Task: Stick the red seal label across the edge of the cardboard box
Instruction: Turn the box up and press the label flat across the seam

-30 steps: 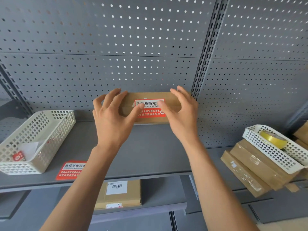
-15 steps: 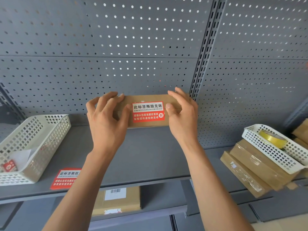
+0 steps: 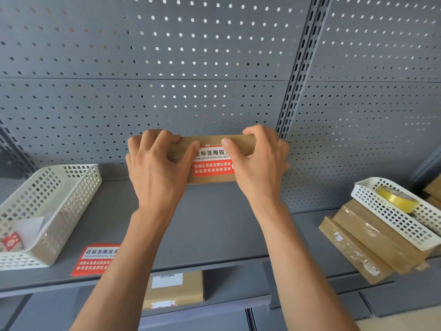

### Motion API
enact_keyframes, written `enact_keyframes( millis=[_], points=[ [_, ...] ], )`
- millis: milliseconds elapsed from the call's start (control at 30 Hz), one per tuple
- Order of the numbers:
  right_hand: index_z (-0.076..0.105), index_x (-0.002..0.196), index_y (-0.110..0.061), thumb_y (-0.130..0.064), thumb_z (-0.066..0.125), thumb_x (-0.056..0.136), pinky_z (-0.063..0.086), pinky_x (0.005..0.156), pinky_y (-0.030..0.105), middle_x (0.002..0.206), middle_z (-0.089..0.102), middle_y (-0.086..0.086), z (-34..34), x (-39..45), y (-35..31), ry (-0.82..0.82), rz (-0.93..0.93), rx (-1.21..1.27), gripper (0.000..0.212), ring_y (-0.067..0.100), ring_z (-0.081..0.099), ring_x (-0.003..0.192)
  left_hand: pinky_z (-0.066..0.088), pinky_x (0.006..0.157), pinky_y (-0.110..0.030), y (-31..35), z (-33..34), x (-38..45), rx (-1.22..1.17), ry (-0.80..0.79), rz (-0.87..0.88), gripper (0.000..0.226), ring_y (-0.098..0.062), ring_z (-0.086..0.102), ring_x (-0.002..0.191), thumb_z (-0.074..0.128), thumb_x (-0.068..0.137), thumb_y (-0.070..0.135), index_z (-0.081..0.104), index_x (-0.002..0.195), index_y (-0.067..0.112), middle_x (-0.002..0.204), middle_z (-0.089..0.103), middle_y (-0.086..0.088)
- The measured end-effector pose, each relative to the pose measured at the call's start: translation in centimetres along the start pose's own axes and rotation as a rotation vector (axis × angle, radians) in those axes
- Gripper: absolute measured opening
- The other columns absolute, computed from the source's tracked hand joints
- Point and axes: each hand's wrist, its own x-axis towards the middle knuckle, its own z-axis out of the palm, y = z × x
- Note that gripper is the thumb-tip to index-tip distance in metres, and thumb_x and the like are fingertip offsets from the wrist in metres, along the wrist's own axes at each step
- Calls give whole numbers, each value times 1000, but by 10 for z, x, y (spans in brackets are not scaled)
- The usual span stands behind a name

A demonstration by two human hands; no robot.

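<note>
A flat brown cardboard box stands on its edge at the back of the grey shelf, against the pegboard. A red and white seal label with Chinese text is stuck on its front face, reaching up to the top edge. My left hand grips the box's left end, fingers curled over the top. My right hand grips the right end, thumb pressing on the label's upper part. Both ends of the box and label are hidden by my hands.
A white mesh basket with backing paper sits at left, a spare red label in front of it. At right, a basket with yellow tape rests on stacked boxes. Another box lies on the lower shelf.
Both hands have closed in on the box ends, fingers now curled over the top edge. My right thumb has moved onto the label's upper part. The view tilted slightly.
</note>
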Motion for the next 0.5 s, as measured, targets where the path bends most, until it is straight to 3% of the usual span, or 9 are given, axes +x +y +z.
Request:
enact_keyframes(
  millis=[200, 500],
  points=[
    [63, 100, -31, -46, 63, 88, 43, 87, 47, 110, 65, -13, -5, 5, -2, 17, 30, 75, 19, 25, 44, 115, 47, 80, -48, 2, -2, 2, -9, 0, -15, 27, -29, 49, 104, 66, 88, 48, 70, 92, 22, 105, 65, 4],
    [68, 105, -31, -40, 63, 91, 42, 92, 43, 109, 66, -19, -11, 8, 6, -16, -33, 89, 17, 24, 47, 116, 48, 81, -49, -2, -2, 2, -3, -16, 20, 24, -31, 50, 105, 64, 91, 44, 72, 96, 22, 107, 67, 3]
  ],
)
